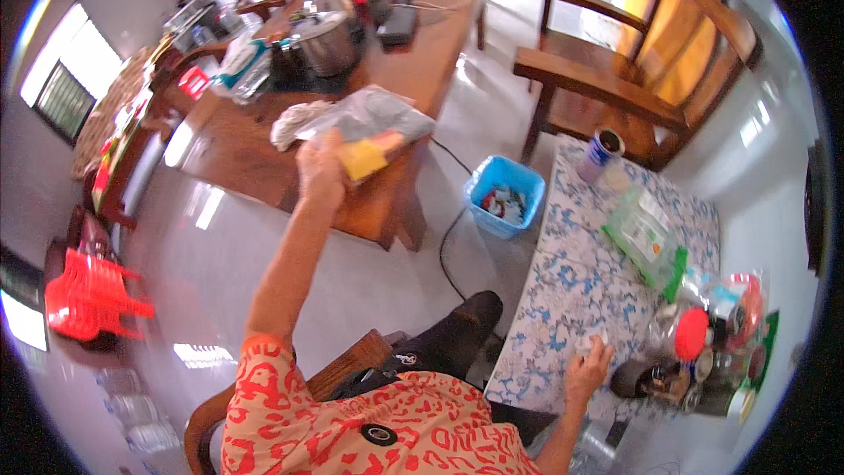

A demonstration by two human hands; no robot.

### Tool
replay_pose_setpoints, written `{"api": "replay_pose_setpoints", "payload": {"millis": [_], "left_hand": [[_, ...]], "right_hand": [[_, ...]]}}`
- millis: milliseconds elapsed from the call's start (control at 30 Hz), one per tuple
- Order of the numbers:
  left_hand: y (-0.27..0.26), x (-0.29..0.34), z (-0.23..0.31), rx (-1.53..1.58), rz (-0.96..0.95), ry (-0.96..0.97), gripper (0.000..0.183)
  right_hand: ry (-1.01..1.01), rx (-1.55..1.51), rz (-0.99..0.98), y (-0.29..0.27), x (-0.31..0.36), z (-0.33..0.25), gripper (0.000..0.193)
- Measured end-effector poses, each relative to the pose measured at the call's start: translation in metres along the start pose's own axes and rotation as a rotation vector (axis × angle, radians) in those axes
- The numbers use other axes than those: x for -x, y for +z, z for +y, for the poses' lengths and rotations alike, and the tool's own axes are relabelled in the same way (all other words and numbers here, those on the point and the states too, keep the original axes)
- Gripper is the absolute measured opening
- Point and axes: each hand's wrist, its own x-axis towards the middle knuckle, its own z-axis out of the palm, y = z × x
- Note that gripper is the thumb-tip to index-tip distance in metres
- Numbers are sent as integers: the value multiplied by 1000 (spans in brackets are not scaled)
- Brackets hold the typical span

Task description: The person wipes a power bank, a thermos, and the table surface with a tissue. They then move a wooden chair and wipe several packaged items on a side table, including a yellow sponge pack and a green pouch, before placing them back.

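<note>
My left arm reaches forward over the corner of the brown wooden table. My left hand is closed on a clear-grey plastic bag with a yellow patch near the fingers; its contents are blurred. A crumpled whitish bundle sits against the bag's far left side. On the right, my right hand is low over a blue-and-white flowered tabletop. Its fingers are curled round a small whitish thing that I cannot make out. A green-and-clear packet lies farther up the flowered tabletop.
A blue bin with scraps stands between the tables, beside a black cable. Jars, one with a red lid, crowd the right edge. A canister is at the far edge, near a wooden armchair. A metal pot stands on the wooden table.
</note>
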Motion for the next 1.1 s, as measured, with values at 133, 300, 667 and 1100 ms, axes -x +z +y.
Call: {"api": "replay_pose_setpoints", "payload": {"millis": [133,300,667,1100], "left_hand": [[-26,-6,13,-278,-20,163,32],[50,38,18,-592,-92,409,40],[292,214,-157,-963,-1045,528,77],[351,217,-259,-1043,-1070,1023,79]], "right_hand": [[-11,26,15,-3,-1,-1,53],[-102,15,156,2,0,-4,46],[-90,-122,250,-6,-1,-8,39],[19,-201,136,-6,4,-3,43]]}}
